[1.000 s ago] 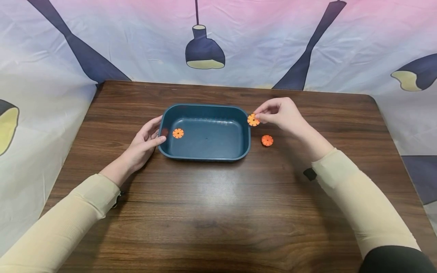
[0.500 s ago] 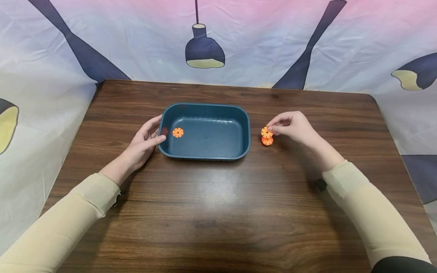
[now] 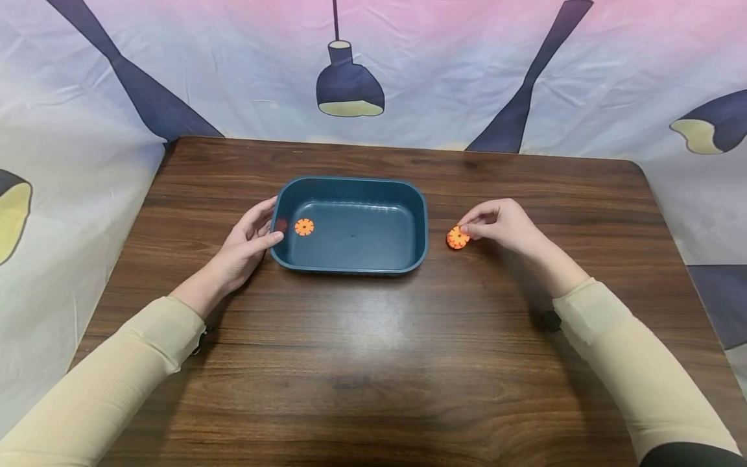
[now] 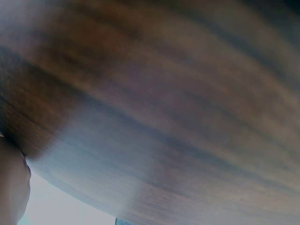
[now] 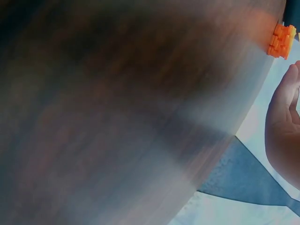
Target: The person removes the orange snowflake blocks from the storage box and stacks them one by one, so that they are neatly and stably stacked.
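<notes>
My left hand grips the left end of a dark blue rectangular bin, its thumb over the rim. An orange notched disc, flower-like with a small centre hole, lies flat in the bin's left part. Right of the bin, my right hand pinches another orange notched disc by its edge between thumb and forefinger. It overlaps a short stack of orange discs on the table, seen side-on in the right wrist view. The left wrist view shows only part of a hand at its edge.
The brown wood-grain table ends at the back against a pale cloth backdrop printed with dark lamps. A small reddish mark shows at the bin's left inner wall.
My right hand has moved from the bin's right rim, rightward and nearer, bringing its disc down over the stack. The left hand and the bin hold still.
</notes>
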Demonstrator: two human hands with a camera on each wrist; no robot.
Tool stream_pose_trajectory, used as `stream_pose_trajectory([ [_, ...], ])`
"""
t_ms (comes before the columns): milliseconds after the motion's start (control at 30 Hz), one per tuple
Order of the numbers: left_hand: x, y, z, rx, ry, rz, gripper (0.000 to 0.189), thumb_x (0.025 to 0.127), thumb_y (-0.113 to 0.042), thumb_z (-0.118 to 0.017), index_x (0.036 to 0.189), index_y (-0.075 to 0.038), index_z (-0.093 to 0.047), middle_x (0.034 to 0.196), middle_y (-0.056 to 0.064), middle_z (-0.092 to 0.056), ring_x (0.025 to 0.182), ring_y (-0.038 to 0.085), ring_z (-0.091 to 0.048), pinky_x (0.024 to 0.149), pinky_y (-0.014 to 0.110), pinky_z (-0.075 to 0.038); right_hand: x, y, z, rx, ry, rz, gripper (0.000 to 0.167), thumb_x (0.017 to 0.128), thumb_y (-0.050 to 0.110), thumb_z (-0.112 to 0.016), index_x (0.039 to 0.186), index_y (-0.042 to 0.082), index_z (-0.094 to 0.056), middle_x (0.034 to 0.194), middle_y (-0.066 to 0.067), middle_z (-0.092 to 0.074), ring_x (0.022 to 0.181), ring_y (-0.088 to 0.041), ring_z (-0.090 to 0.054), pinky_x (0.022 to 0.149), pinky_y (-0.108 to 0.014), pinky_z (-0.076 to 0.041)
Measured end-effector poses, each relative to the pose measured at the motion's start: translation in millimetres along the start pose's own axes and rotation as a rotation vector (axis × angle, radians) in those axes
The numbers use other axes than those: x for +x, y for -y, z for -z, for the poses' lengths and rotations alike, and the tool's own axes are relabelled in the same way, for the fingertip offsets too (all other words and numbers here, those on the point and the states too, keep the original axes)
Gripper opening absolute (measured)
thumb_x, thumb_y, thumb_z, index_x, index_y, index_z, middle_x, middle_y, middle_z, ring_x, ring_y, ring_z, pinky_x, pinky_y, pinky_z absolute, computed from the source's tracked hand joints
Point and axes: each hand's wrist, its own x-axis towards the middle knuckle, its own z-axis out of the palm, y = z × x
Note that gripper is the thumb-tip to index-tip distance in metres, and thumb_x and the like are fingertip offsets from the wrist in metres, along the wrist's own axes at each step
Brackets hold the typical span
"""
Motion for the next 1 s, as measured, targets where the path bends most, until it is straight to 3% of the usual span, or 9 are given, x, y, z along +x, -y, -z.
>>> stream_pose_trajectory([
  [333, 0.2, -0.4, -0.6, -0.001, -0.003, 0.000, 0.060, 0.106, -0.001, -0.058, 0.161, -0.019, -0.042, 0.151, -0.009, -0.048, 0.150, 0.012, -0.037, 0.113, 0.013, -0.041, 1.5, -2.2, -2.1, 0.015, 0.016, -0.008, 0.020, 0.096, 0.007, -0.079, 0.110, -0.007, -0.079, 0.088, 0.008, -0.077, 0.074, -0.001, -0.071, 0.073, -0.018, -0.061],
  [1000, 0.5, 0.2, -0.2, 0.001, -0.003, -0.004, 0.060, 0.106, 0.000, -0.058, 0.161, -0.018, -0.043, 0.151, -0.009, -0.049, 0.147, 0.010, -0.039, 0.113, 0.014, -0.041, 7.0, -6.9, -4.2, -0.148, -0.002, 0.025, 0.013, 0.096, 0.007, -0.078, 0.105, -0.002, -0.081, 0.093, -0.007, -0.079, 0.072, -0.001, -0.061, 0.067, -0.016, -0.050],
])
